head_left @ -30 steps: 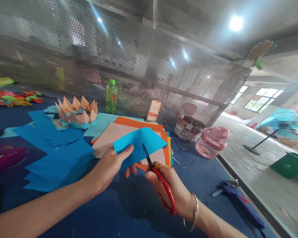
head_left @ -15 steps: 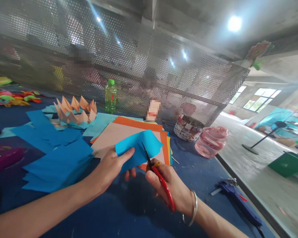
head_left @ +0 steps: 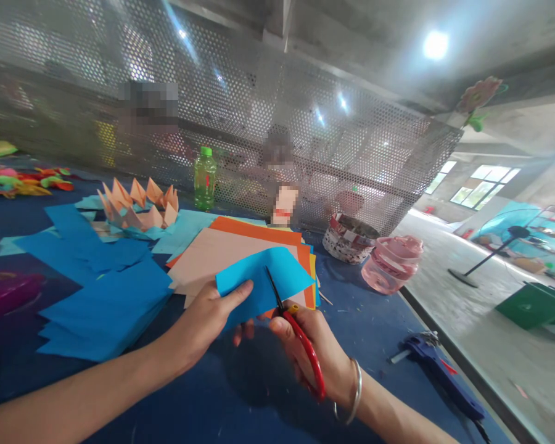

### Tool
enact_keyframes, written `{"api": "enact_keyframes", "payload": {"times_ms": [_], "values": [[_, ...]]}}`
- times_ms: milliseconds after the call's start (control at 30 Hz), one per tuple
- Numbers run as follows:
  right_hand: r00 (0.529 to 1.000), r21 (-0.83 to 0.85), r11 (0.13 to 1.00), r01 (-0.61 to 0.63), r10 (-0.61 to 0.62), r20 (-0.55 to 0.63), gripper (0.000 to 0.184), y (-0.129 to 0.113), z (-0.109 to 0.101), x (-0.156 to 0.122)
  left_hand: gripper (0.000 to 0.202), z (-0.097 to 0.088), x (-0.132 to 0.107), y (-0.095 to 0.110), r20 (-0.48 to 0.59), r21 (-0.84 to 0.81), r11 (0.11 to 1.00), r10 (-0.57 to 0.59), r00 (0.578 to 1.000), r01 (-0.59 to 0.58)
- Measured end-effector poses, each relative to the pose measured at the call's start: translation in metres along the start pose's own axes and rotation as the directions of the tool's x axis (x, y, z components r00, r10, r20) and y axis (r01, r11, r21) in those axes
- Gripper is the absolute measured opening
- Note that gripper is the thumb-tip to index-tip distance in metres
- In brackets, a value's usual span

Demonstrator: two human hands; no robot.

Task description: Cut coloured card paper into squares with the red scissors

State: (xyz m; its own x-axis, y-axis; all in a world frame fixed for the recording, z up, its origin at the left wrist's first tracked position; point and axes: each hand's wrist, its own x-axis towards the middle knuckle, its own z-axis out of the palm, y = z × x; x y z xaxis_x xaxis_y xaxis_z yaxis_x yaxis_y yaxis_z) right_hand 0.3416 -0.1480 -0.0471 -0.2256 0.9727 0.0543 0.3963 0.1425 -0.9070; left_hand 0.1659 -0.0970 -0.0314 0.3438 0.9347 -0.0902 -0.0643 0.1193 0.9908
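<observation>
My left hand [head_left: 222, 308] grips a sheet of bright blue paper [head_left: 254, 280] by its left side, thumb on top and fingers underneath. Red-handled scissors [head_left: 311, 351] are in my right hand [head_left: 321, 342], its fingers wrapped round the handles. Their dark blade lies across the blue paper from its lower edge toward the middle; the other blade is hidden. Below the paper rests a stack of pale pink and orange sheets [head_left: 203, 256]. To the left lie a pile of darker blue sheets [head_left: 106, 308] and a ring of folded peach paper points [head_left: 139, 209].
A green-capped bottle [head_left: 205, 179] stands before a perforated metal screen [head_left: 240, 92]. At the right are a patterned round container [head_left: 349, 240], a pink plastic jar [head_left: 391, 265] and a blue glue gun [head_left: 444, 376] near the table edge. Colourful scraps [head_left: 23, 182] lie far left.
The blue paper's right corner has spread out further to the right and lies flatter. My right hand has closed a little on the scissors. The view has shifted slightly.
</observation>
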Motion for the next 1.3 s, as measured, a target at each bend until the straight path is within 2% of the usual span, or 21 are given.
{"api": "enact_keyframes", "payload": {"times_ms": [333, 500, 900, 1100, 1300], "values": [[0.996, -0.019, 0.996, 0.092, -0.092, 0.018, 0.05, -0.001, -0.001, -0.002, 0.03, 0.001, -0.003, 0.001, 0.001, 0.01, 1.0, -0.026, 1.0, 0.026], [0.998, -0.005, 0.999, 0.052, -0.052, 0.024, 0.054, 0.004, -0.003, -0.002, 0.032, 0.006, -0.006, -0.002, 0.046, 0.003, 1.0, -0.019, 0.999, 0.019], [1.0, -0.073, 0.997, 0.014, -0.016, -0.026, 0.056, 0.011, -0.001, -0.001, 0.029, 0.008, -0.008, -0.005, 0.026, -0.001, 1.0, -0.029, 0.999, 0.03], [0.998, -0.082, 0.994, 0.065, -0.064, 0.011, 0.06, 0.005, -0.002, -0.002, 0.027, 0.008, -0.009, -0.005, 0.027, -0.036, 0.999, -0.02, 0.999, 0.021], [0.997, -0.055, 0.996, 0.07, -0.069, 0.028, 0.059, 0.002, -0.005, -0.002, 0.028, 0.01, -0.011, -0.01, 0.111, -0.033, 0.997, -0.071, 0.991, 0.075]]}}
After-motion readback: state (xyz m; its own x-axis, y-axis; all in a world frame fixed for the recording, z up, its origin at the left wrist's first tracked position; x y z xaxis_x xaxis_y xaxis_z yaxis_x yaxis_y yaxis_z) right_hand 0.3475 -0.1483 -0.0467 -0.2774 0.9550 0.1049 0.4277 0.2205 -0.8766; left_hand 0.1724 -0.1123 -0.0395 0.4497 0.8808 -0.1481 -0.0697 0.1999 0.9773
